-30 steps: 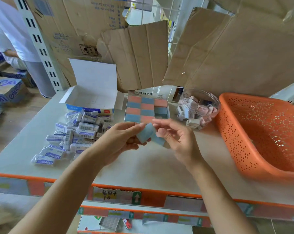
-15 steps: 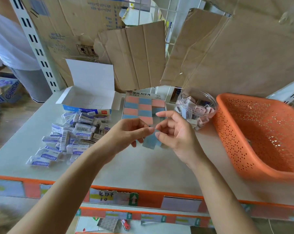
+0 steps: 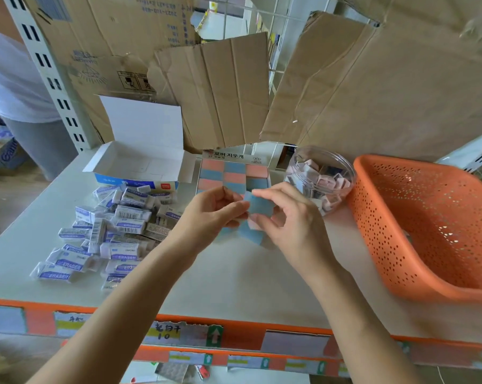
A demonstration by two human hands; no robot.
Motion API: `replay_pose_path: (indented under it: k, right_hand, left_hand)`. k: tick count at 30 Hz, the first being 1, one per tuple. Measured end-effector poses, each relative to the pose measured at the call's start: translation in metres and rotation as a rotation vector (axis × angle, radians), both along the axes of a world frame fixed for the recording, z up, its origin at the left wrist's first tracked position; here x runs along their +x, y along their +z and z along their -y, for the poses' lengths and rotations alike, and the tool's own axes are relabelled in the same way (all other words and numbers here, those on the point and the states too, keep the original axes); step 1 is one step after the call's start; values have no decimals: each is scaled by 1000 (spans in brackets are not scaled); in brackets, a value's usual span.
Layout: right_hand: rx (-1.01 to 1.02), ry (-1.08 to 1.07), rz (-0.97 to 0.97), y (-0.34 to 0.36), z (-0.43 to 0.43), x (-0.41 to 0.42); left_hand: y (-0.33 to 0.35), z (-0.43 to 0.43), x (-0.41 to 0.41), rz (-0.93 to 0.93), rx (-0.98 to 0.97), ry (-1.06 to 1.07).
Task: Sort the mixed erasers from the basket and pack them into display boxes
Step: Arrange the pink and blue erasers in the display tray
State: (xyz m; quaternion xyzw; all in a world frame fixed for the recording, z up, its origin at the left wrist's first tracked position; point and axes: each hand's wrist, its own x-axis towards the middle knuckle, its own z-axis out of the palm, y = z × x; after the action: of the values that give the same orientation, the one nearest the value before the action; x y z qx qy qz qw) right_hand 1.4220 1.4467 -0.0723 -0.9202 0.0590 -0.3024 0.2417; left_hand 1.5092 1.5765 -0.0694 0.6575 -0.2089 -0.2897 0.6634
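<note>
Head view, blue eraser (image 3: 258, 205), wrapped erasers (image 3: 68, 266) printed "ERASER"

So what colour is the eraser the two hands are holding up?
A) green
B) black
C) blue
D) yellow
C: the blue eraser is pinched between the fingertips of the left hand and the right hand, just in front of the display box of pink and blue squares.
</note>
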Motion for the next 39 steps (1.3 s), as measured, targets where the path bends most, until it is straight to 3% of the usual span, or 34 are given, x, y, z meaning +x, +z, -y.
replay_pose_path:
  k: [6,12,19,23,34,39]
  right_hand:
    - [-237,-149,-222,2,35,37]
    - [-470,-144,-475,2,44,74]
    - [-366,-168,-458,3,44,82]
    - [-383,-193,-404,-1,42,82]
    - [-488,-111,-522,5,42,69]
    - [-249,-20,-268,2,35,42]
  left_hand:
    - [-5,12,23,686,382,105]
    - [-13,34,53,995,713,-42]
    - [-27,39,60,1047,881,-155]
    - [-28,38,60,1057,890,-156]
    - [-28,38,59,1019,835,-140]
    - [-19,35,61,932,677,-104]
